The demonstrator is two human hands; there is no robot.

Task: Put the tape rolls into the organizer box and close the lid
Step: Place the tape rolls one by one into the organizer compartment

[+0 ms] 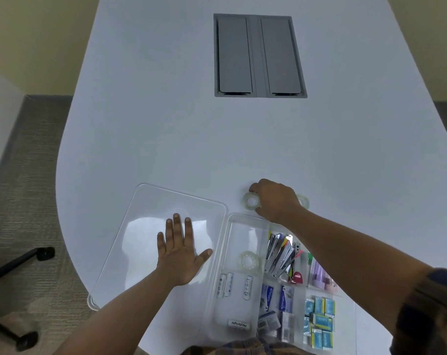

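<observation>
A clear organizer box (218, 298) lies open near the table's front edge, its transparent lid (150, 208) folded out flat to the left. My left hand (181, 252) rests flat on the lid, fingers spread. One clear tape roll (249, 261) sits in the box's upper left compartment. My right hand (276, 199) is on the table just beyond the box, fingers closed around a second clear tape roll (250, 201). A third tape roll (303, 201) peeks out from behind that hand on the right.
The box's other compartments hold batteries (227, 284), staplers (281, 254), staple boxes (319, 321) and small packets. A grey cable hatch (259, 56) is set into the white table farther away. A chair base (17, 265) stands on the carpet at left.
</observation>
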